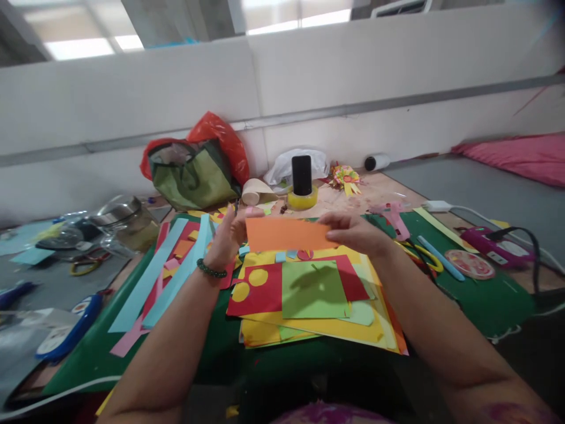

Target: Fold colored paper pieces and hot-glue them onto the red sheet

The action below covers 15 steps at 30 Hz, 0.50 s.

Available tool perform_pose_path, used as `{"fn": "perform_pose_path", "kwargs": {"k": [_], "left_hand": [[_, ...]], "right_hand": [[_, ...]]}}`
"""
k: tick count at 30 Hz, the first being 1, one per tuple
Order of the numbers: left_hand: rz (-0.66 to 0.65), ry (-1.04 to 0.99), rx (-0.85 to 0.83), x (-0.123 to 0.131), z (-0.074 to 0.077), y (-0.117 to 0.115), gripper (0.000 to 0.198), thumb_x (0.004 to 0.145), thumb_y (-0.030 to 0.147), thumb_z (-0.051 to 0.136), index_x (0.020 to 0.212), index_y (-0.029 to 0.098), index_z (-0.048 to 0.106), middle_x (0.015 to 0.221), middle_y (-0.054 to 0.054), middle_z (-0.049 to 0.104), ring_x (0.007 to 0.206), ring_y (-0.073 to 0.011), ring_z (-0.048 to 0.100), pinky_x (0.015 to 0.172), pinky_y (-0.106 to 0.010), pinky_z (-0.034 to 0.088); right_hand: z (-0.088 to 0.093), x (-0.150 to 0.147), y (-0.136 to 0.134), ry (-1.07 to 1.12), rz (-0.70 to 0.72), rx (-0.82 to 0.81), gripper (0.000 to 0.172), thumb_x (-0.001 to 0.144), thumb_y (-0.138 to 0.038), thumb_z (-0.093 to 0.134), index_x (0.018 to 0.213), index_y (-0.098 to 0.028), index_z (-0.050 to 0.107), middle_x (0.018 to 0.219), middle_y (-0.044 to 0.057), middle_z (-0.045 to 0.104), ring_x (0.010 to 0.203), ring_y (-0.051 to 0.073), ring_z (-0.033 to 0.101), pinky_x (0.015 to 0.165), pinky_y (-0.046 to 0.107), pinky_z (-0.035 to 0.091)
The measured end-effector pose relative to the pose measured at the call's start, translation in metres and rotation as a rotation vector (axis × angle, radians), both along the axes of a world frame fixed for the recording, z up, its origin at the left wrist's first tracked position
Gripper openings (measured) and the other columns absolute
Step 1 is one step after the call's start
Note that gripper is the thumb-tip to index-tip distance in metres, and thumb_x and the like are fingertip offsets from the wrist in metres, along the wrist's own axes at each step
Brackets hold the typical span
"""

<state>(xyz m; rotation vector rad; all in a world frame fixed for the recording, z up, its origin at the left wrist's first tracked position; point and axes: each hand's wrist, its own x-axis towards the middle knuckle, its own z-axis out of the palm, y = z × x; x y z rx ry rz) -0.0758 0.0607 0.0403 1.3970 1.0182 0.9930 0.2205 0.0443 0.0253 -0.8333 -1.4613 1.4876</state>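
Note:
An orange paper strip (286, 234) is stretched level between both of my hands, raised over a pile of coloured paper. My left hand (229, 235), with a dark beaded bracelet at the wrist, grips its left end. At the right end, my right hand (355, 231) pinches the strip between thumb and fingers. Below lie a light green sheet (315, 291), a red sheet (265, 294) with yellow paper circles (258, 277) on it, and larger yellow sheets (309, 331) underneath.
Light blue strips (148, 274) lie left on the green cloth (485, 294). To the right are a pink glue gun (395, 219), yellow-handled scissors (430, 256) and a purple power strip (498, 246). Behind stand a phone (302, 175), a yellow tape roll (302, 200) and a green bag (194, 176).

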Motion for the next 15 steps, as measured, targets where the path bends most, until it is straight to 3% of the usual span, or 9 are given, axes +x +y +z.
{"fn": "perform_pose_path", "kwargs": {"k": [2, 4, 9, 15], "left_hand": [[-0.243, 0.049, -0.165, 0.006, 0.0, -0.009, 0.084, 0.085, 0.079, 0.022, 0.104, 0.014, 0.072, 0.099, -0.013, 0.074, 0.092, -0.0254, 0.069, 0.079, -0.034, 0.052], [-0.399, 0.085, -0.295, 0.012, 0.0, -0.017, 0.075, 0.083, 0.078, 0.037, 0.096, 0.014, 0.074, 0.092, -0.013, 0.075, 0.085, -0.0235, 0.07, 0.074, -0.031, 0.053], [-0.566, 0.199, -0.368, 0.018, -0.005, -0.024, 0.04, 0.075, 0.052, 0.073, 0.085, 0.013, 0.074, 0.079, -0.009, 0.076, 0.066, -0.0192, 0.07, 0.055, -0.023, 0.052], [-0.704, 0.23, -0.446, 0.018, -0.01, -0.021, 0.038, 0.074, 0.048, 0.076, 0.08, 0.011, 0.071, 0.075, -0.009, 0.075, 0.054, -0.0151, 0.068, 0.052, -0.022, 0.053]], "right_hand": [[-0.006, -0.009, 0.002, -0.148, 0.09, -0.016, 0.037, 0.059, -0.03, 0.083, 0.09, -0.017, 0.07, 0.064, -0.002, 0.064, 0.056, 0.01, 0.058, 0.051, 0.022, 0.048], [-0.011, -0.015, 0.003, -0.215, 0.116, -0.005, 0.037, 0.06, -0.031, 0.083, 0.09, -0.015, 0.069, 0.061, -0.003, 0.064, 0.056, 0.01, 0.059, 0.053, 0.022, 0.048], [-0.015, -0.017, 0.003, -0.251, 0.113, 0.019, 0.038, 0.06, -0.034, 0.084, 0.09, -0.016, 0.069, 0.06, -0.004, 0.065, 0.056, 0.01, 0.061, 0.054, 0.023, 0.05], [-0.009, -0.014, 0.001, -0.31, 0.129, -0.014, 0.036, 0.057, -0.035, 0.086, 0.079, -0.014, 0.069, 0.057, -0.003, 0.064, 0.051, 0.01, 0.061, 0.049, 0.02, 0.048]]}}
